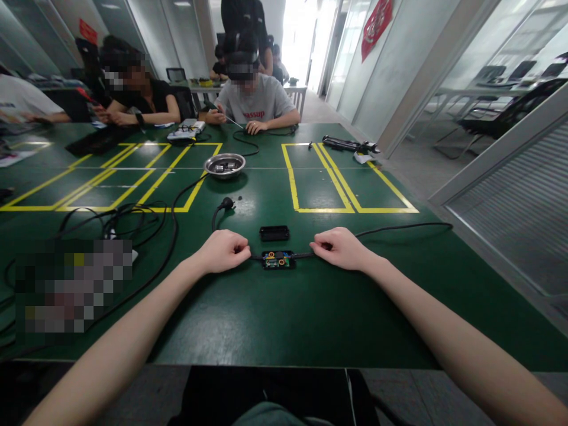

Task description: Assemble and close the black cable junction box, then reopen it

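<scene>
Green table [310,307]. Small black box [265,261] open, circuit board [277,258] exposed; black plastic lid [274,233] off, just behind. Left hand [224,251], right hand [339,248] each pinch black cable [399,227].

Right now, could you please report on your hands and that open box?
Left hand, right hand both closed on the cable either side of the open box. Black lid lying just behind, apart.

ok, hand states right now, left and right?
Left hand: closed, pinching the left cable at the open adapter box.
Right hand: closed, pinching the right cable.
</scene>
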Motion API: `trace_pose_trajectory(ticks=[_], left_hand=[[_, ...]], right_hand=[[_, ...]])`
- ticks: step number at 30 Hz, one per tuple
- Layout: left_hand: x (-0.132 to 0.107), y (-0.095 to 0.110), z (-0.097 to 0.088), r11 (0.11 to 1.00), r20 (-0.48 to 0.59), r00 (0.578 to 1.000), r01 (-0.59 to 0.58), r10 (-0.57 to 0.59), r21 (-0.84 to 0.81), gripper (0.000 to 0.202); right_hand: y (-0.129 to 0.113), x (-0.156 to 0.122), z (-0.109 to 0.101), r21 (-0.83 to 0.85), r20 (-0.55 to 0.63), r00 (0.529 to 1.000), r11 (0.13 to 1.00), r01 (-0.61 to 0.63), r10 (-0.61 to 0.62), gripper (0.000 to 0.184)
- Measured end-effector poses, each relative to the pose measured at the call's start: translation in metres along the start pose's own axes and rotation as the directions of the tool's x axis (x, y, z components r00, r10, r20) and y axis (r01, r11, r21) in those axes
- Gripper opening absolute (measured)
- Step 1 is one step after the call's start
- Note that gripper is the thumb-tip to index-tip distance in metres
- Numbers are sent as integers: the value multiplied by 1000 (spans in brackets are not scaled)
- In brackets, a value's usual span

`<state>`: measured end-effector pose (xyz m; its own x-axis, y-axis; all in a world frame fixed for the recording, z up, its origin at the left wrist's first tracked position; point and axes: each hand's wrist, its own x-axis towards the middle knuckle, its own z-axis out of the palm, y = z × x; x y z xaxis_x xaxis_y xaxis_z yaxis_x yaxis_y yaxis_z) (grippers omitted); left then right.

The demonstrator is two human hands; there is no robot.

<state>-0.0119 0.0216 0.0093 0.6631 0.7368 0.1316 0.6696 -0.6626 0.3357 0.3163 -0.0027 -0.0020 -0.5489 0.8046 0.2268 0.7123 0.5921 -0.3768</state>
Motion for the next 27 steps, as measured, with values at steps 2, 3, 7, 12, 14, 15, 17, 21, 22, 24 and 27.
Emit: trace_pose_trajectory(ticks=[2,3,7,12,14,15,17,21,22,24,27], left_hand=[[0,0,0,1000,-6,1000,-7,7,-1,35],[0,0,0,1000,-8,1000,-9,9,-2,35],[0,1,0,999,-12,1000,-1,0,-36,36],[1,-1,4,997,-20,1000,17,-19,-77,36],[1,-2,6,996,-31,999,16,-19,-83,36],[1,-2,7,996,-35,999,16,-19,-86,36],[1,-2,8,996,-36,999,14,-17,-91,36],[1,-1,8,996,-29,1000,8,-11,-86,36],[1,-1,8,997,-29,1000,7,-10,-82,36],[0,-1,8,997,-25,1000,7,-9,-72,36],[0,0,7,998,-9,1000,14,-15,-54,35]], right_hand=[[0,0,0,0,0,1000,1000,-6,6,37],[0,0,0,1,3,1000,1000,-8,8,37],[0,0,0,4,2,1000,1000,3,-3,37],[1,-1,-1,13,-28,1000,1000,15,-15,38],[2,-1,-2,19,-34,999,1000,16,-15,38],[2,-1,-2,22,-33,999,1000,16,-15,38],[3,-2,-2,28,-26,1000,999,15,-14,38],[5,-2,-1,35,-1,1000,999,5,-5,37],[6,-2,0,35,6,1000,999,0,0,37],[6,-2,1,35,18,1000,999,-9,9,37],[6,-2,1,35,27,1000,999,-17,16,37]])
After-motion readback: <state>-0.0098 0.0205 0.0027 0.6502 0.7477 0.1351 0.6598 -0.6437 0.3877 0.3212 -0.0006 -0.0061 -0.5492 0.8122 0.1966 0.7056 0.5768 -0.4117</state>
